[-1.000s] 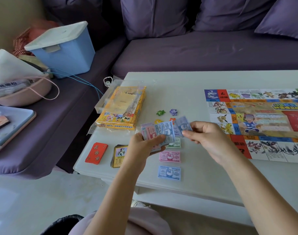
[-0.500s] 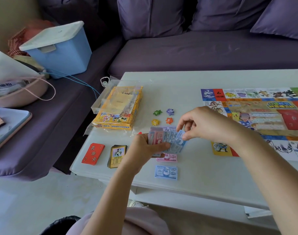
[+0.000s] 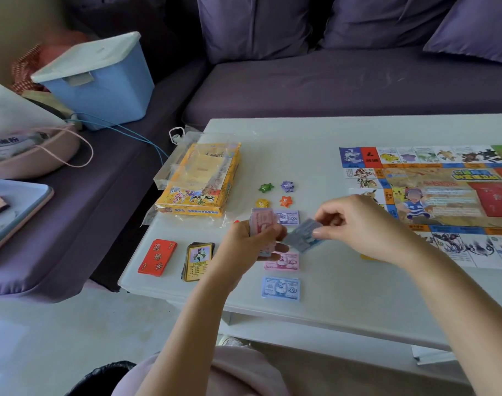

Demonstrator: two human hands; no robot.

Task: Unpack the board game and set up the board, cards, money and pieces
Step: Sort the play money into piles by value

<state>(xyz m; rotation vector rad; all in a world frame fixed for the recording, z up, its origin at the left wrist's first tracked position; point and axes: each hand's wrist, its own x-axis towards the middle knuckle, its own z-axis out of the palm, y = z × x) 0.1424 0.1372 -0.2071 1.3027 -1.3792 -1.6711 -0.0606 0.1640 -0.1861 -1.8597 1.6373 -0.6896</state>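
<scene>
Beside the yellow box [image 3: 192, 200] under a clear tray [image 3: 184, 158], four star tokens [image 3: 266, 187], three notes [image 3: 281, 287] and two card decks [image 3: 157, 257], my left hand [image 3: 244, 248] grips a wad [image 3: 261, 222] and my right hand [image 3: 358, 221] pinches one bill [image 3: 301, 237].

A white table [image 3: 344, 281] carries the game board [image 3: 443, 195] at frame right, a yellow box [image 3: 198, 178] left of centre, four star tokens [image 3: 286, 201], a red deck [image 3: 157, 257], a picture-card stack [image 3: 198, 260], purple notes [image 3: 288, 217], pink notes [image 3: 282, 262] and blue notes [image 3: 280, 288].
</scene>
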